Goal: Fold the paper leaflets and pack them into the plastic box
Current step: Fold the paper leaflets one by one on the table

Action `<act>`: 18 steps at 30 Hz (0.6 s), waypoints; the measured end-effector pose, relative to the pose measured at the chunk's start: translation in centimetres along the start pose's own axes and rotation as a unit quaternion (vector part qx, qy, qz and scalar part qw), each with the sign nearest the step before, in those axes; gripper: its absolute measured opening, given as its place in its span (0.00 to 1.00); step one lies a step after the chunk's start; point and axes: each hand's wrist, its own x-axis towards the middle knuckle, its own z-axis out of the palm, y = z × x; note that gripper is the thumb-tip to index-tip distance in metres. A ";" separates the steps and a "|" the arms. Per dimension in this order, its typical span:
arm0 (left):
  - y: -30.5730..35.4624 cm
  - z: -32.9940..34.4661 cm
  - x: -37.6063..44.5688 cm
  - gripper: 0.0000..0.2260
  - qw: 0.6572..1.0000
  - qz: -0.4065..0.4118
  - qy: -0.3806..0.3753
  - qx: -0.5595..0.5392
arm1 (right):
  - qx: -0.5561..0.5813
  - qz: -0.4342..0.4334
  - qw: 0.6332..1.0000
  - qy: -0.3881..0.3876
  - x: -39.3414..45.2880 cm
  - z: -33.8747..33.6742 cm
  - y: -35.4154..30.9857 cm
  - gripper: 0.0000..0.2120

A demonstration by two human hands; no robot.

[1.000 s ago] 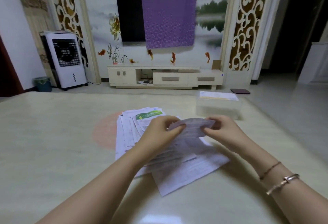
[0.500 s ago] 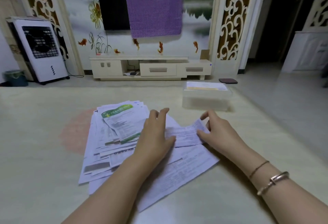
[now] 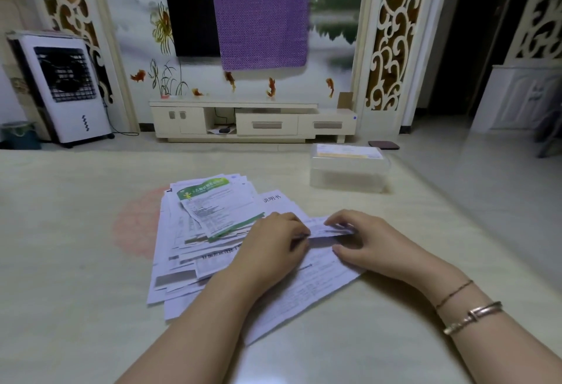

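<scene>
Folded leaflet (image 3: 330, 229) at table centre, a narrow strip lying on the spread of loose sheets, pinched from both ends. Left hand (image 3: 275, 247) at its 9 o'clock end, fingers curled down onto the paper with thumb tucked under the edge. Right hand (image 3: 363, 239) at its 3 o'clock end, fingertips (image 3: 333, 222) bent over the top crease, thumb (image 3: 340, 250) pressing the lower edge; both closed on the same strip, neither fully clenched. Looks like the crease being set before a further fold or the lift.

Pile of unfolded leaflets (image 3: 206, 231) fanned out toward 9 and 10 o'clock, a green-banded sheet on top; one large sheet (image 3: 307, 289) directly beneath the hands, running toward 5 o'clock. Plastic box (image 3: 349, 171) well apart at 1 o'clock, translucent, with paper already showing near its rim. Pale table (image 3: 76, 262) all round.

Likely troubles: large sheet dragged along with the strip, since the thumbs bear on both at once. Crease springing open if released too early, leaving the strip too bulky for the box. Loose fan nudged by the left forearm, sliding sheets toward the 7 o'clock edge. Box apparently close to full, so a careless drop may leave the strip perched on the rim instead of inside.
</scene>
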 end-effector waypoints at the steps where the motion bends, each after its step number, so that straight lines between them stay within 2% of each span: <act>1: 0.0 0.0 0.0 0.10 1.000 -0.001 0.005 -0.004 | 0.002 0.003 1.000 0.008 0.0 0.0 0.0 0.12; 6: 0.0 -0.3 0.1 0.08 0.995 -0.057 0.032 -0.076 | 0.015 0.035 0.996 0.080 0.5 -0.1 0.1 0.05; 9: -0.1 -0.1 0.0 0.10 0.990 -0.086 0.038 -0.106 | 0.037 0.060 0.993 0.090 0.8 0.1 0.3 0.03; 14: -0.3 0.4 0.1 0.18 0.995 -0.082 0.024 -0.058 | 0.014 0.093 0.991 0.095 1.0 0.5 0.8 0.05; 18: -0.3 0.8 0.3 0.14 0.997 -0.067 0.027 0.003 | -0.034 0.097 0.991 0.084 0.6 1.1 1.3 0.11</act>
